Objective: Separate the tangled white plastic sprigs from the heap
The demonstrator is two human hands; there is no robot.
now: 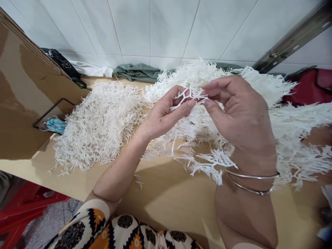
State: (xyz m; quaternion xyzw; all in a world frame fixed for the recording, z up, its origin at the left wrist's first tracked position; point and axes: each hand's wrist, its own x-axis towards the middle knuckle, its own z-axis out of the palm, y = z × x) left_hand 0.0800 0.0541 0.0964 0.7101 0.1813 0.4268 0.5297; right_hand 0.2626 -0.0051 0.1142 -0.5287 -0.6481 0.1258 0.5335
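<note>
Left hand [166, 116]: the person's thumb and fingers closed on the white sprig [187, 95].
Right hand [238, 107]: fingertips and thumb slightly parted at the sprig's tips — pinching or merely touching, one cannot tell.
White sprig: just off centre, toward one o'clock, raised over the table [158, 193].
Dense heap [103, 117]: nine o'clock.
Looser heap [197, 71]: one to three o'clock.
Loose sprigs [215, 162]: four o'clock.
Progress: one piece apparently mid-handling; many lie in both heaps — which are finished stays unclear.
</note>
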